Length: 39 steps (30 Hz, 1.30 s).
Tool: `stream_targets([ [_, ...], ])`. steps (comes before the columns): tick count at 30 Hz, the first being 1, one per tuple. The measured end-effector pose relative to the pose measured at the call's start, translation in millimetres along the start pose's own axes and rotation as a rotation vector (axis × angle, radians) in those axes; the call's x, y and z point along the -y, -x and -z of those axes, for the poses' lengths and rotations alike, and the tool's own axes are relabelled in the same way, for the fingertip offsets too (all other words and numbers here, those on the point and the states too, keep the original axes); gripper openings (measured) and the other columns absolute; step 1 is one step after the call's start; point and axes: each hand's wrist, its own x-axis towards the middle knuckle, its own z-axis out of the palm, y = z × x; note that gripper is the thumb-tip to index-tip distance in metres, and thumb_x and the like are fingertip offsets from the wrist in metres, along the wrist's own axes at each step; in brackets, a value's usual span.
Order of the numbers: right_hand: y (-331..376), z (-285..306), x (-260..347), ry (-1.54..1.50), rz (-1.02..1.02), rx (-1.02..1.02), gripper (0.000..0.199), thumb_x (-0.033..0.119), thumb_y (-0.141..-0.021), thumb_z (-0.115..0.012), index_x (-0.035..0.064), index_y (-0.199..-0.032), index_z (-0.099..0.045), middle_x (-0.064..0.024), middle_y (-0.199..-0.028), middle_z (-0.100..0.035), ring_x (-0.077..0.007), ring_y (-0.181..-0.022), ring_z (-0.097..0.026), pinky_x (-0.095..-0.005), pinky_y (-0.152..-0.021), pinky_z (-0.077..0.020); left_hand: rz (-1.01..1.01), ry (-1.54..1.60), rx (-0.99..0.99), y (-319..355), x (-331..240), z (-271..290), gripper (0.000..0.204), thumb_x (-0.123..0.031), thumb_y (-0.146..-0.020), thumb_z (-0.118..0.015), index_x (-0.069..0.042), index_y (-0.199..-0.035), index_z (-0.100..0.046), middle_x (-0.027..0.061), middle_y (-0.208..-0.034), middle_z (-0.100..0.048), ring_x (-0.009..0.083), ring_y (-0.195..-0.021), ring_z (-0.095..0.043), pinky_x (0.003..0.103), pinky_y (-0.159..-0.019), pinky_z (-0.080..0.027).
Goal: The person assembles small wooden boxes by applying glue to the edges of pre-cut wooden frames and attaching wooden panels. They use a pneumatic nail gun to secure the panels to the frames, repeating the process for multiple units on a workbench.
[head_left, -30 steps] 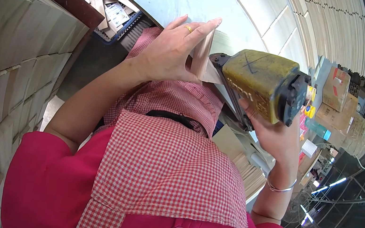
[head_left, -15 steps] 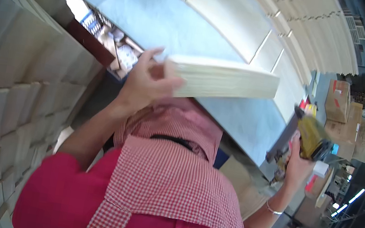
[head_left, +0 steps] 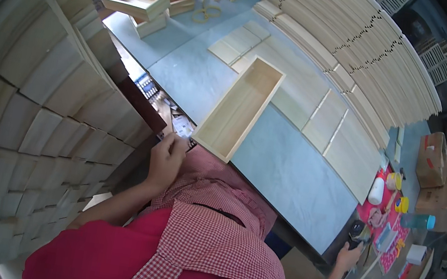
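A shallow open-topped wooden box [head_left: 238, 108], long and pale, lies slantwise on the grey tabletop [head_left: 284, 164], its near end at the front edge. Just left of that near end is my left hand [head_left: 167, 158], fingers curled together. Whatever is in them, if anything, is hidden. Far off at the table's right end, my right hand [head_left: 347, 257] is closed around the handle of a nail gun [head_left: 358, 232], seen small and partly dark.
Flat boards [head_left: 320, 120] lie behind the box, backed by tall board stacks [head_left: 362, 39]. Finished small boxes [head_left: 135, 2] pile up at the far left. Stacked wood [head_left: 26, 91] walls my left side. Bottles and jars [head_left: 377, 190] stand on a red cloth at right.
The box, held up edge-on by my left hand before, now rests on the table with its open side up. My right hand has lowered the nail gun to the table's right end.
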Motion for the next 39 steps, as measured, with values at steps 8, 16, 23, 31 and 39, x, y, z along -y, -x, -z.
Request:
stream_targets([
  [8, 28.6, -38.7, 90.1, -0.619, 0.512, -0.5, 0.049, 0.025, -0.093, -0.07, -0.004, -0.131, -0.06, -0.0275, -0.126, -0.061, -0.0446, -0.116, -0.058, -0.0528, -0.102, -0.0458, -1.006, -0.751, 0.149, -33.0, -17.8, -48.4, 0.03, -0.029, -0.085, -0.065, -0.016, -0.112, -0.066, 0.0035, -0.095, -0.061, 0.0231, -0.094, -0.062, 0.044, -0.084, -0.048],
  [16, 85.4, -70.2, 181.3, -0.906, 0.563, -0.122, 0.061, 0.039, -0.091, -0.074, -0.0007, -0.134, -0.058, -0.0256, -0.129, -0.06, -0.0434, -0.121, -0.056, -0.0562, -0.107, -0.0415, -1.362, -0.974, -0.061, -1.2, -162.0, 29.8, 0.019, -0.02, -0.082, -0.063, -0.011, -0.099, -0.059, 0.0026, -0.087, -0.054, 0.0212, -0.083, -0.058, 0.035, -0.07, -0.047],
  [23, 192.5, -33.9, 440.1, -1.301, 1.17, 0.038, 0.043, 0.03, -0.097, -0.06, -0.0018, -0.125, -0.061, -0.0254, -0.122, -0.062, -0.0407, -0.117, -0.057, -0.0512, -0.103, -0.0439, -1.466, -1.486, -1.236, 113.5, -334.0, 207.6, 0.056, -0.019, -0.075, -0.075, -0.011, -0.129, -0.064, 0.0059, -0.094, -0.059, 0.0294, -0.09, -0.059, 0.047, -0.079, -0.049],
  [31, 379.8, 66.6, 936.6, -1.953, 1.515, -0.165, 0.015, 0.016, -0.092, -0.061, 0.0021, -0.091, -0.068, -0.0193, -0.085, -0.066, -0.0379, -0.082, -0.065, -0.0492, -0.072, -0.0526, -0.92, -1.78, -2.449, 323.4, -476.6, 413.7, 0.057, -0.014, -0.068, -0.074, -0.005, -0.122, -0.057, 0.0265, -0.127, -0.054, 0.049, -0.117, -0.05, 0.057, -0.103, -0.042],
  [39, 337.1, 16.9, 769.5, -1.563, 1.553, 0.165, 0.014, 0.014, -0.089, -0.06, 0.0011, -0.086, -0.065, -0.0183, -0.082, -0.062, -0.0369, -0.08, -0.061, -0.0491, -0.073, -0.05, -0.325, -1.804, -2.272, 394.6, -478.7, 571.1, 0.047, -0.013, -0.068, -0.066, -0.011, -0.115, -0.065, 0.0226, -0.117, -0.063, 0.0434, -0.113, -0.056, 0.054, -0.098, -0.047],
])
